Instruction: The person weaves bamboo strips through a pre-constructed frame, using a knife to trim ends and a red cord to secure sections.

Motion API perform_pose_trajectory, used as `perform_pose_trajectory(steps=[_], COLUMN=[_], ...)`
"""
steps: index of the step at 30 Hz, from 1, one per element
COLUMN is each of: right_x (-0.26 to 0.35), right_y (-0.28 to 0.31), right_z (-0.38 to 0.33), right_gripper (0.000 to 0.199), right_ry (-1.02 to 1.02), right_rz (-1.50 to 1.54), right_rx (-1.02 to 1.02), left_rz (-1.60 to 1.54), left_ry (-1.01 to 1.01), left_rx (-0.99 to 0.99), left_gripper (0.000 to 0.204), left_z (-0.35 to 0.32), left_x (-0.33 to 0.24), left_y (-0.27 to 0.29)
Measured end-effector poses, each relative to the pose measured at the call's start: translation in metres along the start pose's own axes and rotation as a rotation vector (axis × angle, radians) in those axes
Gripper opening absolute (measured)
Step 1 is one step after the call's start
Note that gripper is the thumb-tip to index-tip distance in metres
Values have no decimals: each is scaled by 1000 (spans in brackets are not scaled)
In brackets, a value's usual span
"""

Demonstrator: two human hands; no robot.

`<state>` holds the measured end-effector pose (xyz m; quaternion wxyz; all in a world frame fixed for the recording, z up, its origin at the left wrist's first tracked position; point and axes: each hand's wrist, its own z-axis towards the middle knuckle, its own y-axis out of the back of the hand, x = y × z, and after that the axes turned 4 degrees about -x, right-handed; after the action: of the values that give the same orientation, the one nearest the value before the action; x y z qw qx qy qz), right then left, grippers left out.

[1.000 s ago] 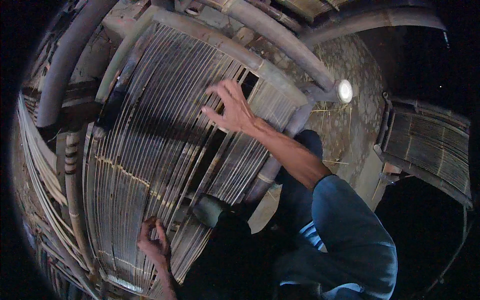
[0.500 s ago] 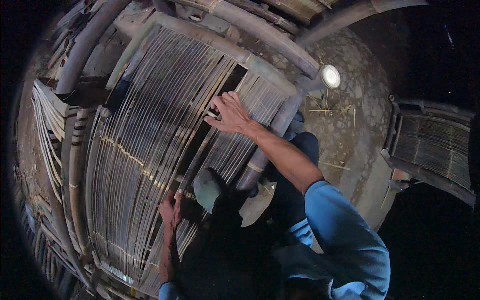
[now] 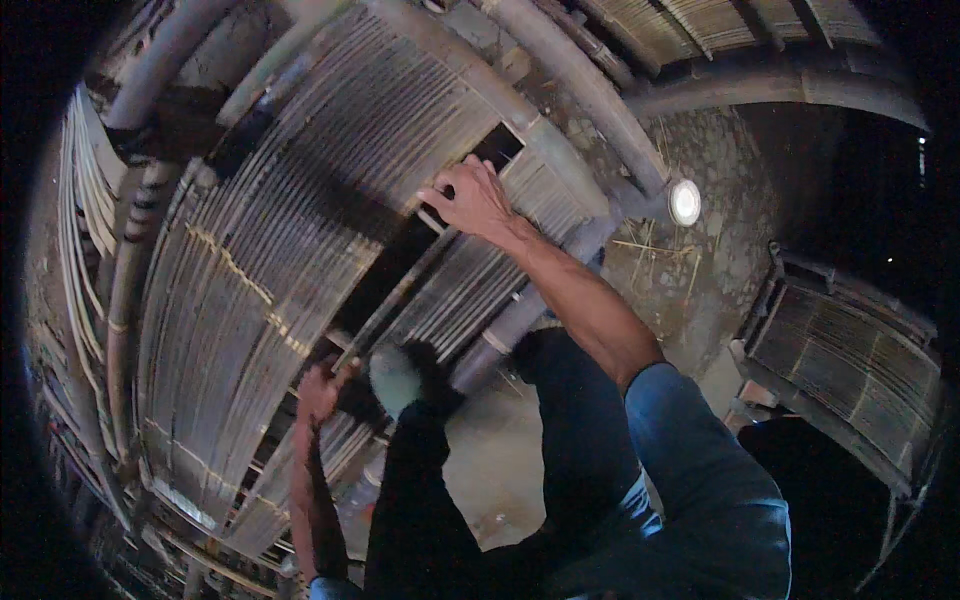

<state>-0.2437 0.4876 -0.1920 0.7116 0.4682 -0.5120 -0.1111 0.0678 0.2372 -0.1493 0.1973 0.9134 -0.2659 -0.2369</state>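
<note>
The dark gap (image 3: 388,272) in the slats (image 3: 225,335) runs lengthwise from left hand (image 3: 318,394) up to right hand (image 3: 474,205), both curled, whether gripping I cannot tell.

Straw (image 3: 655,246) lies scattered across mottled ground (image 3: 718,155) near the bright white disc (image 3: 685,202) capping a thick pole (image 3: 575,85), seen on my remote feed. I spot a second slatted bench (image 3: 835,375) at right, slatted panelling (image 3: 690,30) above, and pale curved strips (image 3: 82,195) at far left.
</note>
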Motion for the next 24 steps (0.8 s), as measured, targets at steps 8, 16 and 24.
perform_pose_trajectory(steps=[8, 16, 24], right_x=[8, 52, 22], right_y=[-5, -15, -14], right_z=[-39, -5, -19], right_gripper=[45, 62, 66], right_ry=[308, 317, 295], right_rz=[-10, -50, -35], right_rx=[-20, -98, -114], left_rz=[-125, -306, -309], left_ry=[-139, -59, -164], left_rx=[-24, -137, -614], left_gripper=[43, 38, 30], left_z=[0, -48, -53], left_x=[40, 26, 23], left_y=[4, 51, 27])
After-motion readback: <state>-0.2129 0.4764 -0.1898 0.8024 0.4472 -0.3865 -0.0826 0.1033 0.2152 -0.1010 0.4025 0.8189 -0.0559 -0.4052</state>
